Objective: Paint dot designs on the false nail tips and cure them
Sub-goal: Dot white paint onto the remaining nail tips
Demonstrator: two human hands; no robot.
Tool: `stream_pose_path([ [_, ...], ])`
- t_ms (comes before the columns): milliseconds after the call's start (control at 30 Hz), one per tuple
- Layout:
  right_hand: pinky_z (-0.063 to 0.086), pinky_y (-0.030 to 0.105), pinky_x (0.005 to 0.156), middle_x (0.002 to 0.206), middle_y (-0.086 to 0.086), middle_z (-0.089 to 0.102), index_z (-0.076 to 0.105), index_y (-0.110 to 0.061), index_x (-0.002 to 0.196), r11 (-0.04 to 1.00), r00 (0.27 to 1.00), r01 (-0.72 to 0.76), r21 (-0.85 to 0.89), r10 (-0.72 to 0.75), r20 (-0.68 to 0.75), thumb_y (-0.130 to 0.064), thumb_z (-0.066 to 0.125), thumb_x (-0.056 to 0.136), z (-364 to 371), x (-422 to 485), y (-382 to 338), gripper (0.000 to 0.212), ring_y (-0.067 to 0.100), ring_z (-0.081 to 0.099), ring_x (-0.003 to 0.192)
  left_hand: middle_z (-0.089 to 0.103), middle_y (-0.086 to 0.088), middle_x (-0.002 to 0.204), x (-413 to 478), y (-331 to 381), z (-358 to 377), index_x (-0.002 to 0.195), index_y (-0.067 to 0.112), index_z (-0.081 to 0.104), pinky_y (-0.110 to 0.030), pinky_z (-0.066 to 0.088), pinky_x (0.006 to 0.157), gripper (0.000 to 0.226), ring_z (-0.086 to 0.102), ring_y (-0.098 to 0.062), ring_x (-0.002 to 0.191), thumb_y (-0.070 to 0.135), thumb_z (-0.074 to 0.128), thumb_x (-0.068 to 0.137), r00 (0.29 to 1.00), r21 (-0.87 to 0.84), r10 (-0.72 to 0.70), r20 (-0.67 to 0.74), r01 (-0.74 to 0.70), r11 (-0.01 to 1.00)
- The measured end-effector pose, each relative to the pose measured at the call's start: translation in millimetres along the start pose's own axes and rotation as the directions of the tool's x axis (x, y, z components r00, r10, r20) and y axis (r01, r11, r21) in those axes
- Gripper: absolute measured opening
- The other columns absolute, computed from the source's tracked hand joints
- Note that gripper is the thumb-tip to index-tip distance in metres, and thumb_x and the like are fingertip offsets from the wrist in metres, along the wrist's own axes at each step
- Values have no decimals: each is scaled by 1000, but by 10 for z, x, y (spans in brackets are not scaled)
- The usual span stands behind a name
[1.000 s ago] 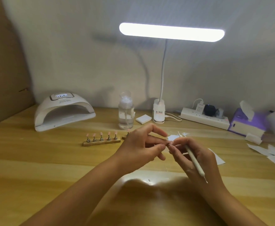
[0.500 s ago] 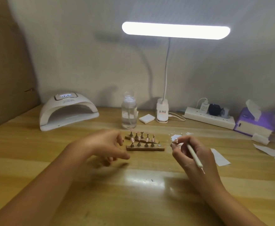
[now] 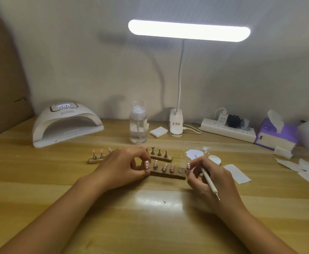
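Three wooden holder strips lie on the desk, each carrying pink false nail tips on small metal stands. My left hand (image 3: 124,165) grips the left end of the nearest strip (image 3: 168,174), whose tips (image 3: 164,167) carry white dots. The magnet spot at its right end is bare. My right hand (image 3: 211,177) pinches one dotted tip (image 3: 188,165) at its fingertips just right of that spot, and it also holds a white dotting pen (image 3: 209,181) slanting toward me. The back strip (image 3: 161,157) and the left strip (image 3: 95,160) lie behind my left hand. The white curing lamp (image 3: 65,123) stands at the back left.
A clear pump bottle (image 3: 138,125), a white pad (image 3: 158,132) and the lit desk lamp's base (image 3: 175,125) line the back. A power strip (image 3: 227,131) and a purple tissue box (image 3: 276,134) are on the right. Paper scraps (image 3: 238,173) and a white cap (image 3: 215,159) lie near my right hand.
My left hand has moved right and taken hold of the near strip's left end. The strip now sits closer to me. My right hand has lowered the pinched tip to the strip's right end.
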State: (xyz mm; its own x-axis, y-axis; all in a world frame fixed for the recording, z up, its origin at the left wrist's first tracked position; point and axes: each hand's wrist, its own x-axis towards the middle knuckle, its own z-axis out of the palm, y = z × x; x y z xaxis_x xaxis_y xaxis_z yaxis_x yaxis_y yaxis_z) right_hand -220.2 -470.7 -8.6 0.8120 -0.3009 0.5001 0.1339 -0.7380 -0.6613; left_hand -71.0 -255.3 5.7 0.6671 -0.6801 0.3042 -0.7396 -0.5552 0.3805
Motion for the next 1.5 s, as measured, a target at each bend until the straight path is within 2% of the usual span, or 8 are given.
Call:
stream_pose_path([
  [133,41,16,57,71,-14,66,64,-30,80,1000,1000,15,-14,-15,0,-12,75,85,2,1,23,22,7,63,72,61,33,83,-6,26,15,104,44,69,-11,33,53,29,57,6,71,47,75,76,999,-22,38,-19,-38,999],
  [300,39,12,57,70,-18,64,61,-32,80,997,998,50,-65,-52,-34,-11,74,85,9,4,70,24,5,62,72,54,46,84,-11,110,22,98,38,72,-13,28,49,23,53,0,64,41,76,76,994,-83,68,-85,-75,994],
  [533,51,38,60,69,-15,61,63,-27,82,996,991,70,-59,-77,-112,-11,73,87,15,8,73,19,9,61,66,58,43,86,17,159,27,100,36,73,-18,40,54,26,51,-4,58,36,81,75,985,-133,107,-138,-125,983],
  [767,52,43,60,79,-12,61,65,-22,95,987,983,115,-108,-129,-133,-18,73,90,-12,-11,16,11,11,60,71,60,41,80,23,164,25,98,34,74,-9,37,52,27,50,0,58,30,83,74,982,-171,125,-139,-148,974],
  [1000,52,35,67,101,-14,64,57,-21,112,956,986,160,-246,-167,-7,-22,81,82,-45,-42,7,38,14,62,87,64,33,88,24,70,53,92,47,69,-11,33,49,28,47,-5,54,32,83,73,991,-244,69,-111,-95,965],
  [1167,54,39,57,93,-7,65,53,-23,109,910,965,257,-326,-260,35,-18,83,79,-96,-49,4,43,19,61,77,63,37,92,30,85,42,87,52,66,-10,36,50,29,50,-3,54,31,82,74,995,-287,52,-83,-74,955],
  [1300,51,34,47,82,-3,60,36,-26,110,903,956,288,-320,-292,36,-19,82,80,-202,-15,-43,55,15,57,65,68,24,95,53,133,34,87,49,68,-8,42,57,27,62,-1,67,32,83,72,998,-318,32,-51,-47,947],
  [1500,57,39,76,103,-21,61,32,-32,105,964,956,57,-260,22,291,-36,75,85,-443,38,-114,49,9,64,83,64,24,91,53,106,84,97,43,72,-18,50,70,26,58,3,86,39,81,73,998,-292,16,56,1,956],
])
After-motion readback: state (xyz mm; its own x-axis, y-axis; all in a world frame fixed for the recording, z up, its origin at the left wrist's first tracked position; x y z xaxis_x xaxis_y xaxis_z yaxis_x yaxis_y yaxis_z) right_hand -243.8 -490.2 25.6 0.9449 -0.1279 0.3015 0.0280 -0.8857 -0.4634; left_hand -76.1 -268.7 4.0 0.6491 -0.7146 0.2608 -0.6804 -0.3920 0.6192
